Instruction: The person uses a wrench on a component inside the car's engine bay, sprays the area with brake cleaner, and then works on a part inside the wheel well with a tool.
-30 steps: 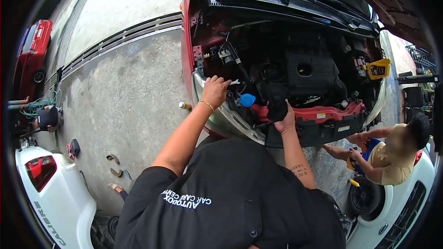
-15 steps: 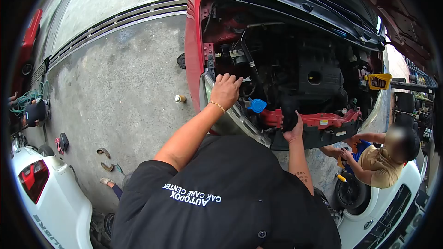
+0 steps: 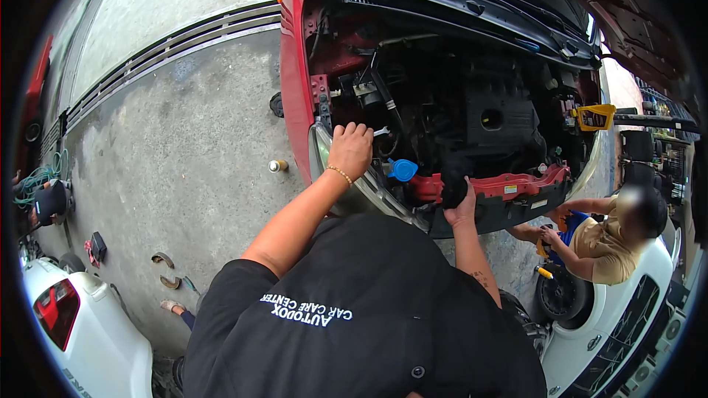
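Observation:
My left hand (image 3: 350, 152) is over the left headlight (image 3: 363, 190) side of a red car's engine bay, fingers curled. The silver open end of a wrench (image 3: 381, 132) sticks out past those fingers. Close by, to the right, is a blue reservoir cap (image 3: 403, 170). My right hand (image 3: 462, 208) is at the front red crossmember (image 3: 516, 188). Its fingers close around the lower end of a dark, rounded black part (image 3: 453, 177), whose kind I cannot make out.
A black engine cover (image 3: 501, 121) fills the middle of the bay. A yellow container (image 3: 594, 117) sits at its right edge. A co-worker (image 3: 608, 243) crouches at the right near a wheel (image 3: 564, 295). A can (image 3: 278, 166) stands on the concrete floor at left.
The whole view has shifted slightly, so the car appears a little farther left. Both hands keep their places at the engine bay, with the wrench still at my left hand.

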{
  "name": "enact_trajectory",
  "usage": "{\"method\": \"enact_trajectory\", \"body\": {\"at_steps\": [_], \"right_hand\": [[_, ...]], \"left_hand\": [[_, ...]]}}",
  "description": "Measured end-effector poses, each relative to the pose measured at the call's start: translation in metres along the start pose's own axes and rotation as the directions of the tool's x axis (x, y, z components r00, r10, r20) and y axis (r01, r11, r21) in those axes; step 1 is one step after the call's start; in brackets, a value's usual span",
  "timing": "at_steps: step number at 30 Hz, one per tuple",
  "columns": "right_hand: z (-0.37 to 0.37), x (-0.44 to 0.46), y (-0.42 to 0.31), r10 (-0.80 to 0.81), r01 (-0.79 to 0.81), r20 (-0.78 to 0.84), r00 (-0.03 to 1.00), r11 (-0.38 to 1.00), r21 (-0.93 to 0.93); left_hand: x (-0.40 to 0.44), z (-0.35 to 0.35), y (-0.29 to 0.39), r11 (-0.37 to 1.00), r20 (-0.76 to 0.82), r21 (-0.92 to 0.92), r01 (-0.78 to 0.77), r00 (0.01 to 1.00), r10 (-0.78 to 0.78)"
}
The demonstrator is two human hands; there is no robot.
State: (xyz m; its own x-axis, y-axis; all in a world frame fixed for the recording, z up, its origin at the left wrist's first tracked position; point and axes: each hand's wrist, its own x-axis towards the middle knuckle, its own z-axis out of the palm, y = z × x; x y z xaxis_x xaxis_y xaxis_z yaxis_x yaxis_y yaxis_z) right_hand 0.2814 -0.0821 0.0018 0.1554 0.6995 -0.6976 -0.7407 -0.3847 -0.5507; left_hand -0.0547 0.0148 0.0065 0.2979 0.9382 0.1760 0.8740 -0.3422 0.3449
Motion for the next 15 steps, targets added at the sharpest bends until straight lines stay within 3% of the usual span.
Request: {"method": "enact_trajectory", "body": {"at_steps": [6, 10, 12, 15], "right_hand": [[-0.001, -0.007, 0.000, -0.010, 0.004, 0.120, 0.993, 0.999, 0.050], [-0.005, -0.007, 0.004, -0.037, 0.031, 0.093, 0.995, 0.997, 0.066], [-0.010, -0.004, 0.006, -0.051, 0.040, 0.120, 0.991, 0.995, 0.091], [-0.010, -0.005, 0.007, -0.068, 0.062, 0.071, 0.995, 0.995, 0.083]], "left_hand": [[0.001, -0.002, 0.003, 1.000, 0.104, 0.010, 0.019, 0.994, -0.020], [0.014, 0.018, -0.001, 0.995, 0.033, 0.068, -0.077, 0.997, 0.075], [0.028, 0.021, 0.000, 0.994, 0.285, 0.054, -0.095, 0.955, 0.076], [0.051, 0.035, -0.007, 0.993, 0.283, 0.076, -0.093, 0.957, 0.068]]}}
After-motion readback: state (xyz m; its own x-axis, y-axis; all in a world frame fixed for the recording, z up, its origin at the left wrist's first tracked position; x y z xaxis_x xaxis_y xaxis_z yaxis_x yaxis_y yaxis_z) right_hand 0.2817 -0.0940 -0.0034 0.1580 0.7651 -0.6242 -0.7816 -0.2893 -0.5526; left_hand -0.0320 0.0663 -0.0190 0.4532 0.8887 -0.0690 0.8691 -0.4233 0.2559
